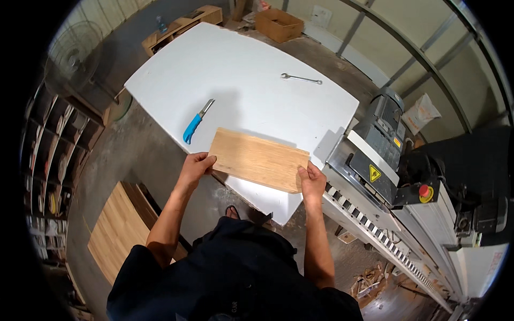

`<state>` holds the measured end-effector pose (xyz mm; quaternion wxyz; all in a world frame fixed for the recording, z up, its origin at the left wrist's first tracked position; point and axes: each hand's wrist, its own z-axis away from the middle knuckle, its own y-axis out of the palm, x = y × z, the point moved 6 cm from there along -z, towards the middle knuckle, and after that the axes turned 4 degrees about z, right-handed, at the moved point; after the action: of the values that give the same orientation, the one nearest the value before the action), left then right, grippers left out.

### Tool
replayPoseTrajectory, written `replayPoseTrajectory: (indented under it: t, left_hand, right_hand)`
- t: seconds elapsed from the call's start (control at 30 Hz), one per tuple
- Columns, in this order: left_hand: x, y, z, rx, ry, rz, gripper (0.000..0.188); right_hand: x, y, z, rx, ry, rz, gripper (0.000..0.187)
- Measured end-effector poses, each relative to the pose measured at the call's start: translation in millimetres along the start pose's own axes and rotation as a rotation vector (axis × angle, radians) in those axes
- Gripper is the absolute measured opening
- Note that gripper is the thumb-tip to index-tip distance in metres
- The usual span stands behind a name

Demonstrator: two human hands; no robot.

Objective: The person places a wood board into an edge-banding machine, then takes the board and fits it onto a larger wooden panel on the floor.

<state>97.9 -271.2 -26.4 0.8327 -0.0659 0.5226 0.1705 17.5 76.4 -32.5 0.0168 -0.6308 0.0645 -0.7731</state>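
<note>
Between my two hands is a flat rectangular wooden board (257, 160) with light brown grain, held over the near edge of a white table (176, 69). My left hand (196, 169) pinches its left end, thumb on top. At the right end, my right hand (312, 180) grips the corner with the thumb on the face; the fingers underneath are hidden. Left of the board lies a utility knife (197, 123) with a blue handle, its blade pointing away from me. Farther back on the tabletop rests a silver combination wrench (301, 79).
A large machine (375, 160) with a motor, a red button and a toothed rail stands close on the right. Stacked wood panels (120, 230) lie at lower left. Shelving (59, 139) and a fan (75, 51) are farther left. A cardboard box (278, 25) sits beyond the table.
</note>
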Motion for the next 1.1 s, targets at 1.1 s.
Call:
replayPoseTrajectory:
  t: [1.1]
  left_hand:
    - [-31, 16, -46, 0.224, 0.394, -0.241, 0.068]
  right_hand:
    - [29, 9, 7, 0.146, -0.147, 0.24, 0.088]
